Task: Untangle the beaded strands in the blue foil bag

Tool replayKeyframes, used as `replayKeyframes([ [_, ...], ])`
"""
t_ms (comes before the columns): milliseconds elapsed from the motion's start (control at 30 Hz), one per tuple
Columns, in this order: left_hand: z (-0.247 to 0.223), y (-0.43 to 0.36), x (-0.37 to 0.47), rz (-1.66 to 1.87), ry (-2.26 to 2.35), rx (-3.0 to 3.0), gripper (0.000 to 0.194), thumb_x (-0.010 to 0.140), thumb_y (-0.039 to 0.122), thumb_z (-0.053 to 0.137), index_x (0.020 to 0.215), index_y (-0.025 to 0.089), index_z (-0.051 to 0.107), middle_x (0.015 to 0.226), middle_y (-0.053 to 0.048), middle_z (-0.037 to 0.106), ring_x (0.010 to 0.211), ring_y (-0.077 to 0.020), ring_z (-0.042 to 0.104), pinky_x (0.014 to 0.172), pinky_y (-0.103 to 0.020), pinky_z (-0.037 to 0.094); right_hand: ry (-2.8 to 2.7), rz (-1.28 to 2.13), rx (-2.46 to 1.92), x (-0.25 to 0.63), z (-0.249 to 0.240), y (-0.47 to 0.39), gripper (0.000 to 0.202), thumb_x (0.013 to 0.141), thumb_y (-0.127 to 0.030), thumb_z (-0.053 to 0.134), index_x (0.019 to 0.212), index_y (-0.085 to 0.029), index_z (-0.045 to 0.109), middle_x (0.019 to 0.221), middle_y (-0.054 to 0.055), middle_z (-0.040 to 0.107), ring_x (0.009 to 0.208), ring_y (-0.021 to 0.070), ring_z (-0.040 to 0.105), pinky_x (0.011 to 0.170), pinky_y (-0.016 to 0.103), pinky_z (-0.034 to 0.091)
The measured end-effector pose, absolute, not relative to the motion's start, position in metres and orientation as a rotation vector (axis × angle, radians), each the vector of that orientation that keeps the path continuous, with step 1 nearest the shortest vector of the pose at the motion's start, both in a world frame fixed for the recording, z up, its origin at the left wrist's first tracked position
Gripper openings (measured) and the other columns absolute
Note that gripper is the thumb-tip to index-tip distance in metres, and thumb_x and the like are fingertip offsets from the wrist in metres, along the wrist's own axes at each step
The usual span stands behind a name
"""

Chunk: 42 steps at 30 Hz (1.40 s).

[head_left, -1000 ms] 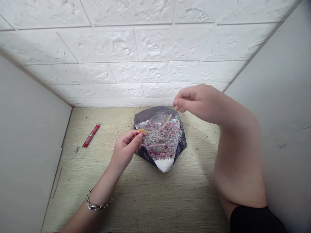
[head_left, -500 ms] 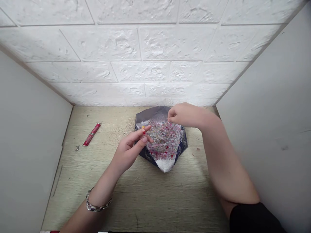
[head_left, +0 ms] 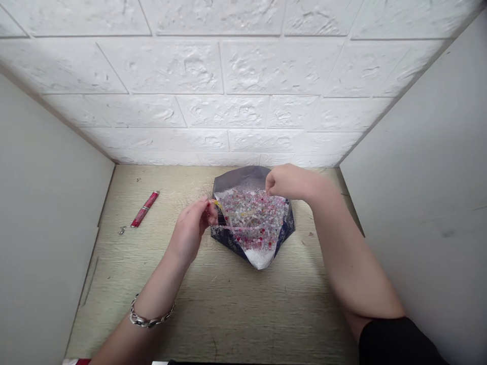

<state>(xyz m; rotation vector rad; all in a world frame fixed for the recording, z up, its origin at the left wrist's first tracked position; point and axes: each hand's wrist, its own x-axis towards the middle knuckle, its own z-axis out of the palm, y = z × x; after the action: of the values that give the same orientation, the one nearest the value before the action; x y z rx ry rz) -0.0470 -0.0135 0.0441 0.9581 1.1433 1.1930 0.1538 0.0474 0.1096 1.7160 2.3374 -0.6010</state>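
My left hand (head_left: 194,223) is closed at the left edge of an opened, dark-blue-patterned bag (head_left: 258,261) with a silvery lining. Its fingers pinch a string of beads (head_left: 216,204) with yellow ones near the fingertips, and pale strands stretch from it toward the pile. A heap of small pink, clear and red beads (head_left: 253,218) fills the middle of the bag. My right hand (head_left: 283,181) hovers over the far right part of the heap, thumb and fingers pinched together. What those fingers hold, if anything, is hidden.
A slim red packet or tube (head_left: 145,209) lies to the left on the wooden table (head_left: 236,314). Near it sit small metal pieces (head_left: 122,230). A white brick-patterned wall (head_left: 205,66) stands behind, with grey panels on both sides.
My left hand has drawn slightly left and its spread fingers have closed, pulling strands taut over the heap. My right hand stays nearly in place, still pinched.
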Motion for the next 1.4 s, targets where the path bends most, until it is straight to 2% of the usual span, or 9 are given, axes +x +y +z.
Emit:
replayKeyframes([
  [200, 0.043, -0.009, -0.048, 1.083, 1.245, 0.857, 0.027, 0.074, 0.037, 0.047, 0.057, 0.015, 0.046, 0.046, 0.005, 0.039, 0.037, -0.0046, 0.036, 0.036, -0.018, 0.022, 2.57, -0.722, 1.759, 0.166, 0.129, 0.037, 0.015, 0.071, -0.021, 0.049, 0.074, -0.017, 0.063, 0.079, 0.004, 0.065, 0.071, 0.0154, 0.056, 0.058, 0.024, 0.037],
  [333, 0.043, -0.008, -0.048, 1.016, 1.287, 0.886, 0.026, 0.071, 0.037, 0.052, 0.061, 0.014, 0.049, 0.046, 0.006, 0.038, 0.034, -0.0027, 0.034, 0.033, -0.016, 0.017, 2.815, -0.769, 1.942, 0.174, 0.145, 0.025, 0.016, 0.074, -0.025, 0.049, 0.076, -0.018, 0.063, 0.074, 0.001, 0.064, 0.067, 0.0127, 0.055, 0.059, 0.024, 0.038],
  [567, 0.041, -0.009, -0.047, 0.952, 1.337, 1.046, 0.024, 0.065, 0.035, 0.063, 0.072, 0.012, 0.059, 0.045, 0.006, 0.043, 0.034, -0.0027, 0.037, 0.033, -0.015, 0.022, 3.0, -0.37, 2.497, 0.193, 0.155, 0.01, 0.013, 0.076, -0.024, 0.053, 0.07, -0.019, 0.063, 0.059, 0.0, 0.058, 0.054, 0.0112, 0.05, 0.05, 0.025, 0.037],
  [733, 0.039, -0.009, -0.045, 0.935, 1.392, 1.186, 0.032, 0.061, 0.035, 0.068, 0.085, 0.013, 0.067, 0.053, -0.001, 0.058, 0.045, -0.009, 0.052, 0.036, -0.017, 0.031, 3.529, -0.086, 2.696, 0.192, 0.155, 0.005, 0.014, 0.08, -0.022, 0.05, 0.082, -0.02, 0.064, 0.075, 0.006, 0.06, 0.066, 0.0161, 0.056, 0.054, 0.028, 0.043],
  [800, 0.039, -0.01, -0.044, 0.931, 1.429, 1.22, 0.031, 0.06, 0.034, 0.07, 0.082, 0.013, 0.068, 0.06, -0.003, 0.063, 0.051, -0.0108, 0.056, 0.038, -0.018, 0.034, 3.582, -0.048, 2.642, 0.19, 0.155, 0.003, 0.015, 0.08, -0.022, 0.049, 0.083, -0.021, 0.064, 0.079, 0.006, 0.06, 0.07, 0.0167, 0.057, 0.057, 0.028, 0.042],
  [1000, 0.036, -0.013, -0.042, 0.897, 1.438, 1.399, 0.028, 0.061, 0.032, 0.068, 0.084, 0.016, 0.069, 0.071, -0.004, 0.066, 0.06, -0.0129, 0.056, 0.055, -0.024, 0.044, 3.247, -0.469, 2.287, 0.187, 0.159, 0.001, 0.011, 0.077, -0.024, 0.052, 0.074, -0.021, 0.063, 0.067, 0.001, 0.061, 0.062, 0.0143, 0.054, 0.059, 0.029, 0.04],
  [1100, 0.034, -0.014, -0.042, 0.892, 1.446, 1.572, 0.024, 0.064, 0.032, 0.065, 0.083, 0.018, 0.07, 0.072, -0.004, 0.066, 0.063, -0.0137, 0.055, 0.054, -0.023, 0.041, 2.918, -0.658, 1.924, 0.181, 0.158, 0.004, 0.014, 0.076, -0.025, 0.051, 0.069, -0.02, 0.062, 0.068, 0.0, 0.061, 0.062, 0.013, 0.052, 0.059, 0.027, 0.037],
  [1267, 0.037, -0.016, -0.04, 1.032, 1.422, 1.745, 0.018, 0.067, 0.032, 0.062, 0.08, 0.022, 0.07, 0.091, -0.006, 0.063, 0.074, -0.0139, 0.055, 0.052, -0.021, 0.04, 2.719, -0.723, 1.577, 0.157, 0.144, 0.012, 0.018, 0.077, -0.024, 0.046, 0.064, -0.018, 0.056, 0.067, 0.0, 0.058, 0.06, 0.0113, 0.048, 0.055, 0.024, 0.031],
  [1400, 0.04, -0.02, -0.042, 0.849, 1.196, 1.389, 0.025, 0.07, 0.04, 0.058, 0.073, 0.018, 0.069, 0.063, -0.004, 0.063, 0.051, -0.0093, 0.051, 0.043, -0.02, 0.036, 2.689, -0.734, 1.41, 0.138, 0.131, 0.015, 0.024, 0.078, -0.029, 0.043, 0.058, -0.017, 0.049, 0.058, 0.0, 0.052, 0.053, 0.0097, 0.041, 0.05, 0.025, 0.026],
])
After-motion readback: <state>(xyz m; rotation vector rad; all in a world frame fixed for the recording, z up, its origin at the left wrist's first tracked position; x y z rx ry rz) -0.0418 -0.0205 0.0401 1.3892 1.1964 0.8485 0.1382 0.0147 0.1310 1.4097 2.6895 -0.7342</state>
